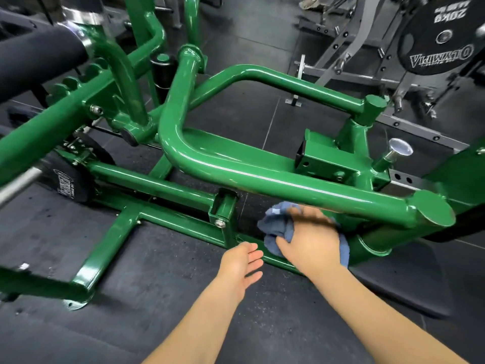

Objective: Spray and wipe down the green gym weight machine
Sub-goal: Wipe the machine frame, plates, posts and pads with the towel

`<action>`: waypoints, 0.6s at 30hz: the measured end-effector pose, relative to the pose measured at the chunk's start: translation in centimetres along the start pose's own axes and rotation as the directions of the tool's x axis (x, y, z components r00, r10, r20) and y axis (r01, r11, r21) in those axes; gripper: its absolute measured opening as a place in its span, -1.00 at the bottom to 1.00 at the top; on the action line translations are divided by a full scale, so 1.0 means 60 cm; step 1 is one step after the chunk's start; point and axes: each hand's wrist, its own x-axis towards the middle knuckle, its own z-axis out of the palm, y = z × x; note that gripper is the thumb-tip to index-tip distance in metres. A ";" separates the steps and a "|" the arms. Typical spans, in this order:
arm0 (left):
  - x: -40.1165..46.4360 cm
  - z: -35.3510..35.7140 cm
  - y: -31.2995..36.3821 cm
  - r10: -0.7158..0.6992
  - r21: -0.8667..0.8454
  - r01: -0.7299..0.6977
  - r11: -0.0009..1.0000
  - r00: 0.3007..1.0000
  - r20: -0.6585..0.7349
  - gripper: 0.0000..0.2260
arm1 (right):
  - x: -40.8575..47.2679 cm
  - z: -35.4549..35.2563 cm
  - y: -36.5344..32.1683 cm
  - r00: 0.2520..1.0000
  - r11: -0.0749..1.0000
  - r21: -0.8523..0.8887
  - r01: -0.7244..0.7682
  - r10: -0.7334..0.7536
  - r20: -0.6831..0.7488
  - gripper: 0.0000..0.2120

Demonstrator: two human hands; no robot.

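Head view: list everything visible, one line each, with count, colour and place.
weight machine: one, green, fills the centre
cloth: one, blue, bunched low against the frame
roller pad: one, black, upper left
weight plate: one, black, upper right
grey rack: one, behind the machine, upper right
chrome knob: one, right
floor: dark rubber tiles
left hand: open, empty, near the base tube
right hand: grips the cloth

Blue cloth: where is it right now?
In the head view, lower right of centre, the blue cloth is gripped by the right hand, under the thick green tube, against the low frame bar.
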 end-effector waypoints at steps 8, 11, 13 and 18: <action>0.011 -0.004 -0.041 -0.063 0.001 0.063 0.998 0.997 -0.034 -0.69 | -0.042 0.035 0.007 0.981 0.965 -0.174 0.194 -0.194 0.018 -0.47; 0.013 -0.008 -0.051 -0.083 -0.015 0.082 0.997 0.996 -0.029 -0.70 | -0.060 0.045 0.007 0.958 0.941 -0.200 0.275 -0.285 -0.025 -0.47; 0.020 -0.016 -0.060 -0.081 -0.032 0.079 0.996 0.996 -0.038 -0.71 | -0.076 0.056 0.003 0.942 0.919 -0.229 0.322 -0.334 -0.017 -0.47; 0.058 -0.044 -0.091 -0.095 -0.103 0.087 0.991 0.992 -0.083 -0.80 | -0.118 0.085 -0.002 0.819 0.807 -0.201 0.556 -0.573 -0.034 -0.45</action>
